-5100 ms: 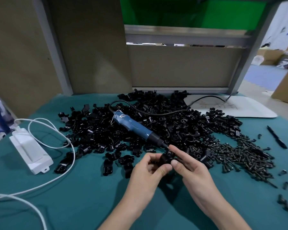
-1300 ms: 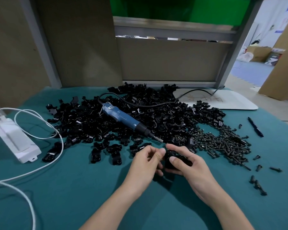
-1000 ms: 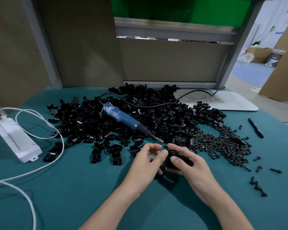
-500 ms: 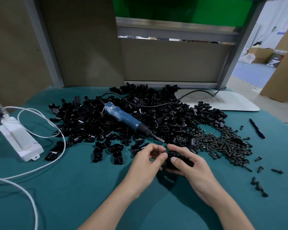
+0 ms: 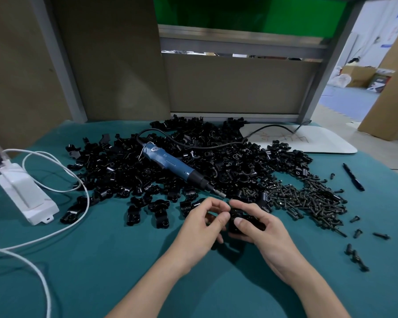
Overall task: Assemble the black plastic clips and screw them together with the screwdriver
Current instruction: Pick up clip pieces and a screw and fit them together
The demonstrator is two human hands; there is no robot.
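Change vs ~5 s back: the clip (image 5: 253, 222) is no longer held up at the tip of the driver (image 5: 170, 164). It is now held lower and nearer the body, just above the table (image 5: 101, 260). The right hand's (image 5: 262, 232) hold is changed from a fingertip pinch to a fuller wrap. Over the last second almost nothing is shifted; only small fingertip adjustments by the left hand (image 5: 205, 226) are seen. The driver is left untouched on the clip pile (image 5: 124, 171) throughout.

Meaning for the task, as a judgement: the halves are still being fitted, so this is the mating/alignment stage. Screwing is not started. No seated screw can be made out in the clip; it is too small and dark to tell.

Pose and grip:
- Right hand: palm turned inward, fingers curled round the clip from the far side, thumb pressed on its near face. The clip is firmly enclosed and mostly hidden.
- Left hand: thumb and forefinger curled, tips brought together at the clip's left edge and pinched on it. A small dark bit is seen inside the finger curl; whether it is a screw or a clip part cannot be told.
- Both forearms are angled in from the lower edge, and the hands meet just short of the pile.

The screw pile (image 5: 308, 198) lies just beside the right hand, within easy reach.
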